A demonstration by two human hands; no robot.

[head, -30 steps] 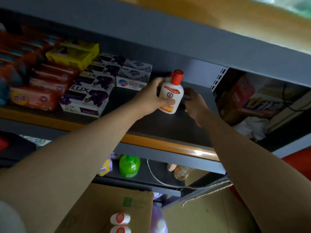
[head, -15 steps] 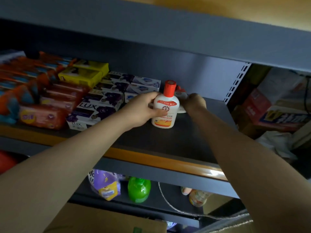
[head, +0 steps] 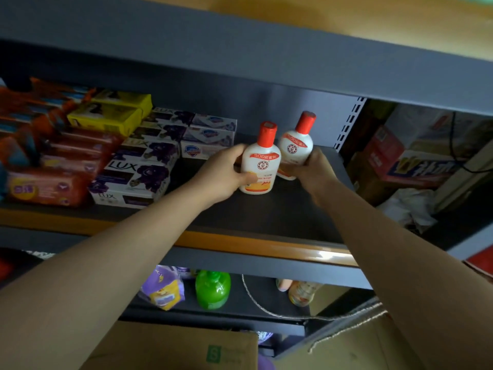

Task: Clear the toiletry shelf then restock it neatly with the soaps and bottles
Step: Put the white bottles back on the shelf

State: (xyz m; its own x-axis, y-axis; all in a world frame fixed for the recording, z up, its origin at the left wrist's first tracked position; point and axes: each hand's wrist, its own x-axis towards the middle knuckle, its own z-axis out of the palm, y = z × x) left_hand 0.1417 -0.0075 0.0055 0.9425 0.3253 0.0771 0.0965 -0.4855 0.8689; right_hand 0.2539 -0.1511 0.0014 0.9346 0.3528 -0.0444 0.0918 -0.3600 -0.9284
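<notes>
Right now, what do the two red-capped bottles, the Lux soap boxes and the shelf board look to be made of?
Front bottle and rear bottle: apparently white plastic, smooth with a slight sheen, with red plastic-looking caps. Lux soap boxes: printed cardboard by their crisp edges and flat faces. Shelf board: probably painted metal, matte dark grey, with a glossy orange strip along its front edge.
</notes>
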